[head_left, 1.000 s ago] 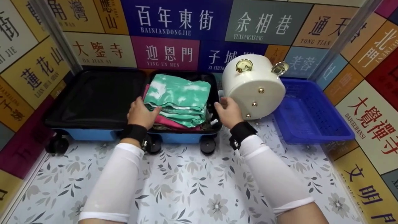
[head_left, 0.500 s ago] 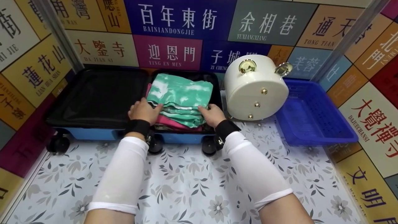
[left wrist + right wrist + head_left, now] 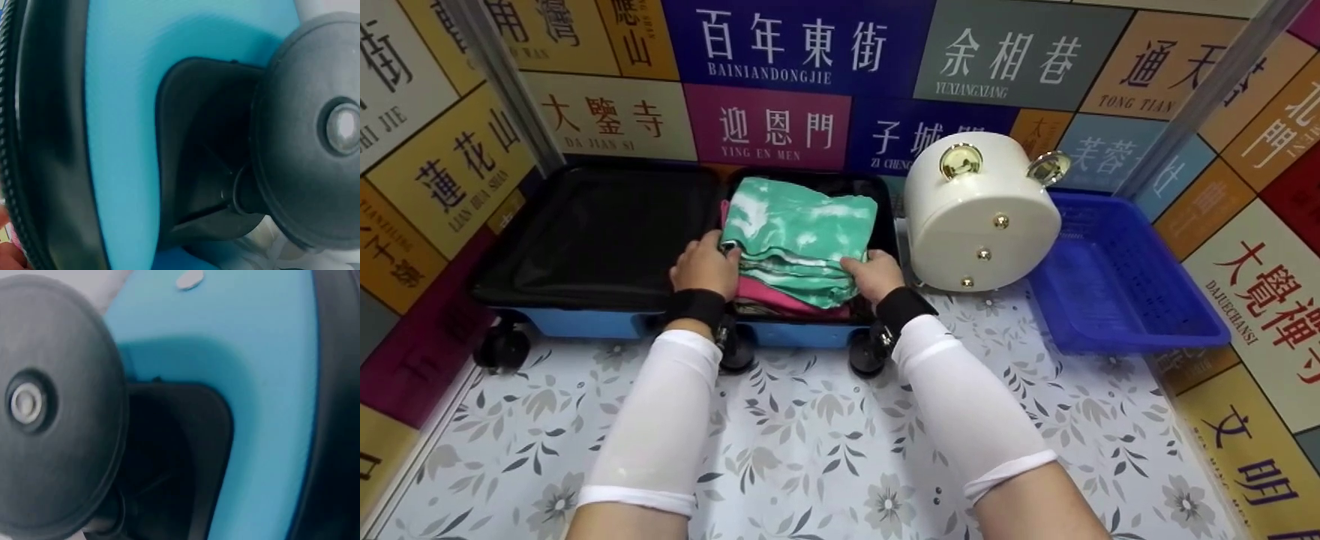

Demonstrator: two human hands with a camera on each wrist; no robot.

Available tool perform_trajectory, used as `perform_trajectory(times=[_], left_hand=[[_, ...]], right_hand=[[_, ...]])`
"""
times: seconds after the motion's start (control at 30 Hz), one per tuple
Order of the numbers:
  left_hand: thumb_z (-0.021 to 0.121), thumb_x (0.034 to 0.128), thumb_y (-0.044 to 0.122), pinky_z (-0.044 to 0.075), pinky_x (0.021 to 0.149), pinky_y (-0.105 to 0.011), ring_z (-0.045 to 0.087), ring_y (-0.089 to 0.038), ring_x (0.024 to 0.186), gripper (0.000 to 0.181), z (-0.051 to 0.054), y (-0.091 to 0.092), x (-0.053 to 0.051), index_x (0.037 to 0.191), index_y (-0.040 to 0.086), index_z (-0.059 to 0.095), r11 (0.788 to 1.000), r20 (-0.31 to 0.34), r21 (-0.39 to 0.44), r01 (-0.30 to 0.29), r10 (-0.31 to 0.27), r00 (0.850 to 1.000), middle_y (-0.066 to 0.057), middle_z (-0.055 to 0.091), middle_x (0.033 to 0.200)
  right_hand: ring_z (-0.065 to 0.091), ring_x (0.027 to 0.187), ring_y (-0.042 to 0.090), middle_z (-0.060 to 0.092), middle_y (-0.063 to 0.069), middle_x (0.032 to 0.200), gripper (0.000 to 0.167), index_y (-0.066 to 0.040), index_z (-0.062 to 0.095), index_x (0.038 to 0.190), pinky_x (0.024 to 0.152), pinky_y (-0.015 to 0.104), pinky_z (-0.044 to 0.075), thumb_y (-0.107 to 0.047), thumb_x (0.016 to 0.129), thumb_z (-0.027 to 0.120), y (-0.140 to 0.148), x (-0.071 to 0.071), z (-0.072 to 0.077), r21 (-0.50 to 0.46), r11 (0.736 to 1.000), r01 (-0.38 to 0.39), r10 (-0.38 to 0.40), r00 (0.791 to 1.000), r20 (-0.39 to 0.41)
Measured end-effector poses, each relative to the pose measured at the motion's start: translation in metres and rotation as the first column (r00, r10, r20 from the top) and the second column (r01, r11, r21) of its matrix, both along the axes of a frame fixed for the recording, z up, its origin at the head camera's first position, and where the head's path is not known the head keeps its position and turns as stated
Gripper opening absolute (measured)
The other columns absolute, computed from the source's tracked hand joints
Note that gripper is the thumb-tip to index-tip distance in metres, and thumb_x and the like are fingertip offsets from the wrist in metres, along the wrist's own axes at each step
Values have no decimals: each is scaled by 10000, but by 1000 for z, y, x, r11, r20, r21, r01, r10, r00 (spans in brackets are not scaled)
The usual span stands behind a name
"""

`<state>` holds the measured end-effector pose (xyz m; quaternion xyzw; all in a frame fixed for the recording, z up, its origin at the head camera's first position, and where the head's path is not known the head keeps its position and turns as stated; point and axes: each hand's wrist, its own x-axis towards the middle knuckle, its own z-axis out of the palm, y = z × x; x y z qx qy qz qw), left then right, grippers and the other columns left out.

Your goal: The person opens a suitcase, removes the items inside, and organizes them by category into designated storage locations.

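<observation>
A folded green-and-white tie-dye garment (image 3: 802, 217) lies on top of a pink folded cloth (image 3: 780, 295) in the right half of an opened blue suitcase (image 3: 802, 334). At its left front corner, my left hand (image 3: 706, 266) grips the garment's edge, thumb on the near side. My right hand (image 3: 877, 276) pinches the right front edge, its thumb on the folds. The other fingers of both hands are partly hidden. Both wrist views mostly show the suitcase's blue shell and a black wheel (image 3: 315, 129), with another wheel (image 3: 56, 410) in the right one.
The suitcase's other half, with a black lining (image 3: 607, 232), lies to the left. A white round case (image 3: 960, 232) with gold ears stands to the right, beside a blue plastic basket (image 3: 1140, 341). Sign-patterned walls (image 3: 810, 45) enclose the flowered surface (image 3: 810, 450).
My right hand has moved left from the suitcase's right edge onto the garment. The left hand's thumb has drawn in, and the garment's left front corner has shifted slightly.
</observation>
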<state>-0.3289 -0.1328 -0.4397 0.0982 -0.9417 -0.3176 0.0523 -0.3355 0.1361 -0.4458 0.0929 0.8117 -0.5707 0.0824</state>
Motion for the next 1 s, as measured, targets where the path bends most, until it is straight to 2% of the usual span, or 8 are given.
perform_trajectory(times=[0.13, 0.33, 0.5, 0.57, 0.7, 0.77, 0.87, 1.0], left_hand=[[535, 1093, 365, 361, 1139, -614, 552, -433, 1358, 483, -1, -1, 0, 1540, 184, 542, 1000, -34, 24, -14, 15, 999, -182, 592, 1496], [550, 1078, 453, 348, 1126, -629, 527, -441, 1356, 527, -2, -1, 0, 1530, 182, 555, 1000, -40, -4, -21, 20, 999, -195, 563, 1492], [565, 1083, 328, 374, 1111, -616, 574, -421, 1294, 366, -3, 0, -1, 1396, 171, 673, 998, -121, -7, -63, 61, 991, -166, 645, 1387], [572, 1076, 305, 376, 1107, -614, 572, -420, 1285, 330, -3, 1, -1, 1340, 160, 708, 997, -150, -14, -74, 71, 986, -163, 654, 1365], [579, 1067, 280, 349, 1119, -606, 531, -413, 1311, 303, -1, 2, 1, 1274, 127, 738, 997, -185, -16, -77, 73, 980, -159, 633, 1379], [576, 1063, 270, 342, 1124, -599, 524, -411, 1311, 298, 1, 3, 2, 1241, 100, 745, 997, -204, 4, -71, 71, 976, -161, 633, 1376], [559, 1053, 251, 377, 1104, -576, 571, -408, 1240, 298, 5, 3, 7, 1198, 46, 719, 997, -205, 67, -41, 54, 977, -176, 660, 1298], [501, 1026, 264, 468, 1012, -520, 618, -386, 1087, 325, 11, 4, 12, 1185, 6, 620, 987, -88, 156, 39, -26, 996, -201, 662, 1177]], right_hand=[[608, 1276, 312, 596, 212, 1444, 599, 24, 460, 1539, 1084, 399, 515, -243, 1038, 649, -5, 1, 0, -161, 986, 46, -47, 999, -1], [637, 1060, 213, 625, 157, 1294, 535, 27, 468, 1512, 913, 302, 541, -142, 1033, 637, -10, 1, 1, -396, 914, 85, -85, 996, 19], [627, 1137, 245, 588, 153, 1344, 614, 12, 400, 1559, 1002, 362, 541, -229, 1045, 634, -10, -3, 1, -515, 849, 116, -70, 992, 107], [594, 1278, 295, 544, 184, 1465, 674, -2, 370, 1587, 1101, 417, 506, -323, 1053, 629, -10, -3, 1, -512, 852, 110, -47, 990, 134], [517, 1421, 283, 449, 160, 1616, 739, -60, 315, 1648, 1184, 412, 448, -401, 1060, 603, -7, -4, 6, -409, 908, 97, -40, 989, 144], [588, 1316, 252, 525, 153, 1535, 671, -73, 359, 1634, 1114, 366, 494, -341, 1067, 597, -4, -4, 8, -397, 911, 113, -65, 989, 132], [664, 1028, 209, 640, 128, 1245, 520, -72, 462, 1553, 926, 331, 556, -239, 1074, 578, 2, -6, 11, -463, 876, 134, -88, 989, 120], [605, 880, 161, 570, 40, 1083, 402, -83, 520, 1431, 804, 302, 536, -193, 1051, 590, 13, -7, 12, -451, 877, 167, -92, 979, 184]])
